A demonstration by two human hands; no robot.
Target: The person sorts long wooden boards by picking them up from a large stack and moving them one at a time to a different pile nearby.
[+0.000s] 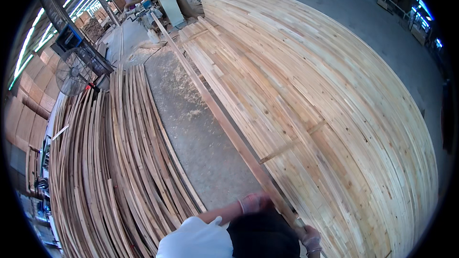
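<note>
A long, narrow wooden board [224, 122] runs from beside me up to the machine at the far end. My right hand [311, 240], in a pale glove, is closed round the near end of this board. My left hand [256, 202], also gloved, lies at the board's left side a little farther up. Motion smears it, so its fingers do not show clearly. Below the left hand, a dark rounded shape [263, 236] and my white clothing [196, 239] cover part of the view.
A broad stack of pale planks [325, 81] fills the right side, with cross strips [291, 143] on it. Many rough strips [134, 148] lie at left. Wood shavings [184, 88] litter the floor between. A woodworking machine [168, 2] and standing fan [74, 71] are farther back.
</note>
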